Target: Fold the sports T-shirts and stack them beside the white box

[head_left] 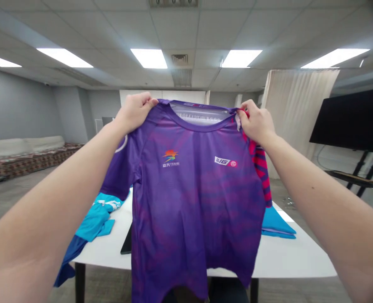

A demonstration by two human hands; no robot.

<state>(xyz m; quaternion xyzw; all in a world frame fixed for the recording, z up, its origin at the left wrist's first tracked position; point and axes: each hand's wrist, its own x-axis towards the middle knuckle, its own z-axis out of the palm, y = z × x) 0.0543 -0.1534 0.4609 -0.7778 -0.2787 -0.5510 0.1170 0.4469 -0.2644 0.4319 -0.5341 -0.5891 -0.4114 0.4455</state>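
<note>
A purple short-sleeved T-shirt [176, 198] hangs upright in front of me, its printed front turned my way. My left hand [137, 110] pinches it at the shoulder on the left of the neckline. At the opposite shoulder, my right hand [256, 120] grips the fabric beside the collar. One sleeve is plain purple with a white mark; the other shows red and purple stripes. Small logos are printed on the chest. The hem dangles below the level of the table edge, and the shirt hides the middle of the table.
Behind the shirt stands a white table [296, 256]. Loose blue clothes [94, 219] lie at its left, some hanging over the edge. A folded blue garment [277, 223] rests at the right. A black flat object [127, 244] is partly hidden. A large screen [353, 120] stands far right.
</note>
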